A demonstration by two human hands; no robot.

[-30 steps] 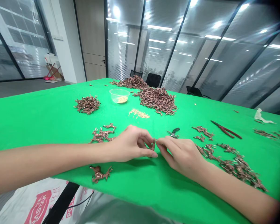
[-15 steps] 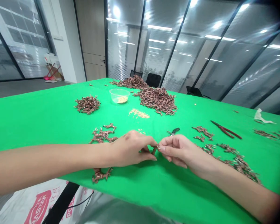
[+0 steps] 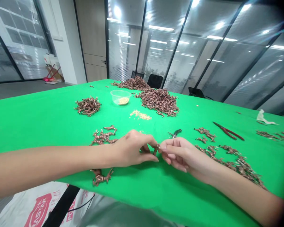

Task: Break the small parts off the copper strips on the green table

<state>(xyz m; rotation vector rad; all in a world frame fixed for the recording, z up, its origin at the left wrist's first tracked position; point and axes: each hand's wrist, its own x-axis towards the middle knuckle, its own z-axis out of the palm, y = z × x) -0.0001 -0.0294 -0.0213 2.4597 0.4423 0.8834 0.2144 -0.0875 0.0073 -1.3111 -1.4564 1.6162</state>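
Just above the green cloth, my left hand [image 3: 134,149] pinches a small brown figurine [image 3: 155,150] between thumb and fingertips. It looks like a four-legged animal, mostly covered by the fingers. My right hand [image 3: 180,154] is closed in a pinch at the figurine's upper end; whether it grips the figurine itself or a tiny piece against it is hidden. Several more brown animal figurines [image 3: 101,137] lie behind my left wrist, and others [image 3: 101,178] are in front of it. To the right, beside my right forearm, spreads a loose row of figurines [image 3: 246,167].
Large heaps of brown figurines [image 3: 158,101] stand at the back, a smaller pile [image 3: 88,106] at left. A clear plastic bowl [image 3: 120,93] holds small beige pieces; more beige pieces [image 3: 140,115] lie loose. Small black-handled nippers [image 3: 176,133] and red-handled pliers [image 3: 228,130] rest on the green cloth [image 3: 49,126].
Both hands stay together at the figurine. The right fingers have shifted slightly and the figurine's upper end shows a little higher between the fingertips.
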